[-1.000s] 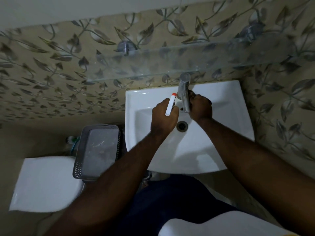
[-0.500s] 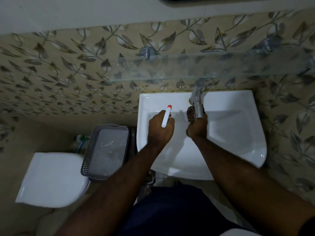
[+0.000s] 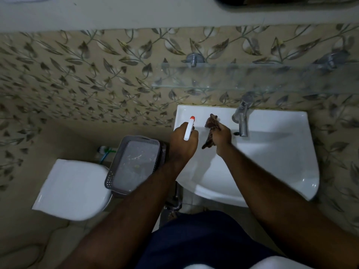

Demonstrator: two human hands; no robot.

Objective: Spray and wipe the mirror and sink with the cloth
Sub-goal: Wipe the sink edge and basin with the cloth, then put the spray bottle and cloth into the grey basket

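Note:
A white sink [image 3: 275, 152] hangs on the leaf-patterned wall, with a metal tap [image 3: 241, 119] at its back rim. My left hand [image 3: 181, 141] grips a white spray bottle with a red tip [image 3: 189, 128] over the sink's left edge. My right hand [image 3: 221, 135] holds a dark brown cloth [image 3: 211, 125] over the sink's back left deck, to the left of the tap. The dark lower edge of the mirror [image 3: 291, 2] shows at the top right.
A glass shelf [image 3: 252, 78] juts out above the tap. A grey plastic basket [image 3: 134, 164] stands left of the sink, beside a white toilet with its lid down [image 3: 73, 189]. The floor lies below.
My right hand has moved with the cloth from the tap to the left part of the sink's deck. The left hand with the bottle has shifted to the sink's left edge. The view has tilted up.

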